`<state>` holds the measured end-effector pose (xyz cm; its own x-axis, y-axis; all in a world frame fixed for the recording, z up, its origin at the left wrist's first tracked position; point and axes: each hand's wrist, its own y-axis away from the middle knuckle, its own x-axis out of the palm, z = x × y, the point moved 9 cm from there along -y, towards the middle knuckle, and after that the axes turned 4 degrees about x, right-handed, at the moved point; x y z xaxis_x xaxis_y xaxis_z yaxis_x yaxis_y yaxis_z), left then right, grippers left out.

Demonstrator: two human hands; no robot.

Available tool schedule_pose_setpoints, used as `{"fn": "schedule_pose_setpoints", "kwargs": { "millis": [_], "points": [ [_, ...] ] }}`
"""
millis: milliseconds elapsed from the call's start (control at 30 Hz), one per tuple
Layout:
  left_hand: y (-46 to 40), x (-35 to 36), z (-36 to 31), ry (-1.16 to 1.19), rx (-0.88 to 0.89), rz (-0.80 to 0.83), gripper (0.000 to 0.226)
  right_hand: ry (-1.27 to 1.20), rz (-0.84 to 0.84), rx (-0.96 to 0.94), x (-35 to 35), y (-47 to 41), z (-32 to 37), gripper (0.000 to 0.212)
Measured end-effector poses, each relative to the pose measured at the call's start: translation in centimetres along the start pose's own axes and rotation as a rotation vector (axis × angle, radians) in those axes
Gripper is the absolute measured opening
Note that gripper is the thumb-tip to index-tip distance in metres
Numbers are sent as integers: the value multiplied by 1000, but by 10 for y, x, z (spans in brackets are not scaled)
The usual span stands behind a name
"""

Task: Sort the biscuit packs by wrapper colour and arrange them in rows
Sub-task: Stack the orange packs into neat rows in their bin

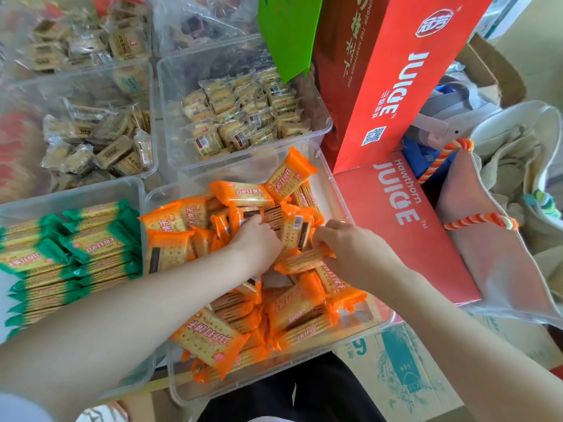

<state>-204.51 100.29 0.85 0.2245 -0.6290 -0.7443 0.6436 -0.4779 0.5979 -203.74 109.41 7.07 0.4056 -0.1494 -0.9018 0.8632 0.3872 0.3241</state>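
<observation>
Red hawthorn juice cartons point(393, 86), largest in view, stood and lay just right of the clear bin of orange packs point(362, 324), one upright behind, one flat beside the bin's right wall. White tote bag point(518, 138) with twisted orange-and-white rope handles, further right of that bin, past the cartons. Printed cardboard box point(402, 370) under and to the right of the bin's near corner. Behind the bin, a clear tub of pale yellow biscuit packs point(243, 117); behind and to the left, a tub of brown-wrapped biscuits point(100, 141). Directly left of the bin, touching wall to wall, a second clear bin point(73, 190) with green-wrapped cracker packs point(70, 254) stacked on edge in neat rows. Inside the landmark bin, orange-wrapped cracker packs point(213, 336) heaped loosely at all angles, none in rows. Left hand point(259, 243) reached into the middle of the heap, fingers curled down among the packs; whether closed round one, not clear. Right hand point(350, 254) just to the right, over the heap, fingers and thumb pinched on one orange pack point(304, 261) held on its edge, lying roughly level.
</observation>
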Motion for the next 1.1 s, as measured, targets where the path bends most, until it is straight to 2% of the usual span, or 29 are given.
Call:
{"fn": "schedule_pose_setpoints", "kwargs": {
  "millis": [167,233,333,433,567,667,733,800,833,900,933,1000,1100],
  "points": [
    [1,0,7,96,-6,-8,16,95,62,-126,27,-7,17,28],
    [2,4,11,189,34,11,21,153,87,-166,41,-11,30,33],
    [9,6,12,217,121,-28,10,169,81,-200,56,-15,47,38],
    [19,9,9,187,158,-35,19,101,64,-119,67,-19,45,34],
    [21,12,6,166,105,-21,57,-42,75,-64,71,-25,35,26],
    [13,16,0,144,40,38,54,-136,116,-61,59,-28,29,27],
    [11,15,-2,100,22,68,50,-199,-32,4,30,-31,17,30],
    [12,14,-4,62,19,81,48,-120,-205,15,6,-33,10,41],
    [12,15,-4,57,15,84,48,-44,-213,7,4,-36,11,51],
    [13,16,-2,71,-13,86,46,98,-116,2,16,-47,15,67],
    [12,17,-2,81,-26,90,46,159,-91,-5,22,-52,18,67],
    [12,19,-1,98,-43,86,46,250,-102,-24,21,-60,22,48],
    [13,18,0,189,-56,36,46,117,-175,77,-11,-61,9,26]
  ]
}}
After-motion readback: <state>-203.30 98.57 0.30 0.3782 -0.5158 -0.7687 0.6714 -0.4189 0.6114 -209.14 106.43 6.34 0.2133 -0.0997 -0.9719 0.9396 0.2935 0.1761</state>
